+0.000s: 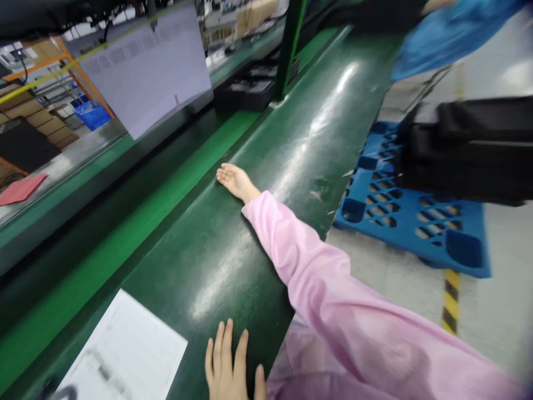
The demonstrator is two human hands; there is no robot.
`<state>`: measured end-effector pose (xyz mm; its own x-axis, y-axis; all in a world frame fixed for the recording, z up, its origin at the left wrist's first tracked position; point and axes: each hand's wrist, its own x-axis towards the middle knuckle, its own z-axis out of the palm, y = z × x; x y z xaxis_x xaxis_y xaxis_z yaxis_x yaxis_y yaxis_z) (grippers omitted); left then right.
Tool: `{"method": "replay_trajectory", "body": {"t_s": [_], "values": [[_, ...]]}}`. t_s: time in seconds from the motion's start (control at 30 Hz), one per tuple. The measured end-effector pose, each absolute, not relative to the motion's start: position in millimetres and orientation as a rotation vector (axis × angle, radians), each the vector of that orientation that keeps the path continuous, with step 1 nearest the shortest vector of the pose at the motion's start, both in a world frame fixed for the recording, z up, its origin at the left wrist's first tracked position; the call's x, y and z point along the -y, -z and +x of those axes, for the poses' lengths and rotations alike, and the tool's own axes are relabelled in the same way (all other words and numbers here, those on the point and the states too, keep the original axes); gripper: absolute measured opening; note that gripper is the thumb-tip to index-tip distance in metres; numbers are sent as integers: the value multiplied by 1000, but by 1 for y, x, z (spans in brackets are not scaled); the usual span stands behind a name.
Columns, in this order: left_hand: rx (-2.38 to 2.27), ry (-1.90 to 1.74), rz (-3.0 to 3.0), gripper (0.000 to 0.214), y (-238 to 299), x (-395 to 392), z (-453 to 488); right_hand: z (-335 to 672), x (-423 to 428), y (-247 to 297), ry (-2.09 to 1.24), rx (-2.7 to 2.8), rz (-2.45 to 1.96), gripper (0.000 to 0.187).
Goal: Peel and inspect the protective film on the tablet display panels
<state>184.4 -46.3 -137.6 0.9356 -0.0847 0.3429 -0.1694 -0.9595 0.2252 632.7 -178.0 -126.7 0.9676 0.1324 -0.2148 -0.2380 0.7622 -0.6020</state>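
Note:
My right hand [236,182] reaches forward in a pink sleeve and rests on the green bench top [175,266], near its inner edge. It is turned on its side with the fingers loosely curved, and nothing shows in it. At the bottom of the view lies my left hand [228,364], palm down with its fingers spread over the green surface. It also holds nothing. To its left is a white ruled sheet [137,339], with blurred items on its lower part that I cannot make out.
Behind the bench hangs a large white sheet [150,66]. A black tray [245,91] sits beside a green post [289,50]. On the right, a blue pallet [408,228] carries dark cases [470,150]. A blue-sleeved person's arm [449,36] appears top right.

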Motion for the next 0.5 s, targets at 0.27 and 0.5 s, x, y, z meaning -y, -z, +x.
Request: {"method": "replay_trajectory", "body": {"t_s": [0.27,0.5], "values": [[163,-492,2756,37,134,51,176,629,178,139,-164,-168,-762,30],[163,-724,2699,42,162,50,180,648,180,158,121,-166,-992,34]]}}
